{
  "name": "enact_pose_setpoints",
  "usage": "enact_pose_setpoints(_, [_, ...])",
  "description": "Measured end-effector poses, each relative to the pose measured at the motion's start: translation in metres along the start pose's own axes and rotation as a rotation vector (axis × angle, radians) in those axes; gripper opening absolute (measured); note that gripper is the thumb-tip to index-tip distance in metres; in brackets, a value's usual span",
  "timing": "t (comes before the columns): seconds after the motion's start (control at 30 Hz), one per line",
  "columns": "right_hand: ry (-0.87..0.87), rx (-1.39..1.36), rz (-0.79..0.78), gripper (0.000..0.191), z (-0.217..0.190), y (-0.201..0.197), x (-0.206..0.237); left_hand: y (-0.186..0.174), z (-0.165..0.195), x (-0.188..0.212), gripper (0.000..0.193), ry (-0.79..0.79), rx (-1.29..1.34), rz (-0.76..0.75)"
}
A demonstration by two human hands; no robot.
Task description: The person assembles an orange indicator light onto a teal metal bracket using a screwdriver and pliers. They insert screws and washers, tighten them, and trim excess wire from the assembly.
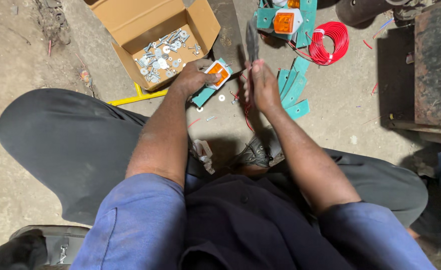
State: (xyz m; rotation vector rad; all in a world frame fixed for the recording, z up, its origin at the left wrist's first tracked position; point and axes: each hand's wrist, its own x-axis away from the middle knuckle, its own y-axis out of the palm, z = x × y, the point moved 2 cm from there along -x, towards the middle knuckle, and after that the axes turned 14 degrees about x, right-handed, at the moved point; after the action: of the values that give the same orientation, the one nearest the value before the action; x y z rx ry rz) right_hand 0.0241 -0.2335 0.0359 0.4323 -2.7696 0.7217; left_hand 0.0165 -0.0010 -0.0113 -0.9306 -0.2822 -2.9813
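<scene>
A: Head view, seated on the floor, legs spread. Left hand point(193, 77) is clamped on a lamp point(217, 74), orange lens in a white housing, mounted on a teal bracket point(204, 95). Fingers wrap the lamp from above, bracket sticks out below the grip toward the body.

B: Right hand?

A: Right hand point(263, 87) is closed around pliers point(252, 42). Handles are inside the fist, dark jaws point up and away from it. Can't tell whether the jaws are apart or together. Tool is just beside the lamp, not touching it.

B: Wires?

A: Thin red wire point(246, 111) hangs down from under the right fist, between the two hands. Where it ends is too small to tell.

B: What's around the hands?

A: Beyond the left hand, close: open cardboard box point(155, 30) with bolts and washers point(163, 57) lying in it. A yellow bar point(138, 95) lies at the box's near corner. One washer point(221, 98) is loose on the floor between the hands. Just right of the right hand: stack of teal brackets point(293, 87), fanned out flat. Beyond that hand: red wire coil point(329, 42), and a second orange lamp point(284, 22) sitting on more teal plates.

B: Floor?

A: Bare concrete, dusty. A shoe point(255, 150) shows below the right wrist.
</scene>
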Motion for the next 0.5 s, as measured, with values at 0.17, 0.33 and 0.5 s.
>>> enact_pose_setpoints(0.17, [0.322, -0.073, -0.364, 0.058, 0.008, 0.011, -0.001, 0.004, 0.01, -0.007, 0.051, -0.005, 0.061, -0.005])
enact_pose_setpoints(0.33, [0.296, 0.048, -0.368, 0.054, 0.007, 0.025, -0.004, -0.012, -0.003, 0.001, 0.047, -0.004, 0.122, -0.039])
enact_pose_setpoints(0.5, [0.358, -0.098, -0.164, 0.052, 0.001, 0.027, -0.006, -0.019, 0.0, -0.001, 0.051, 0.01, 0.051, -0.019])
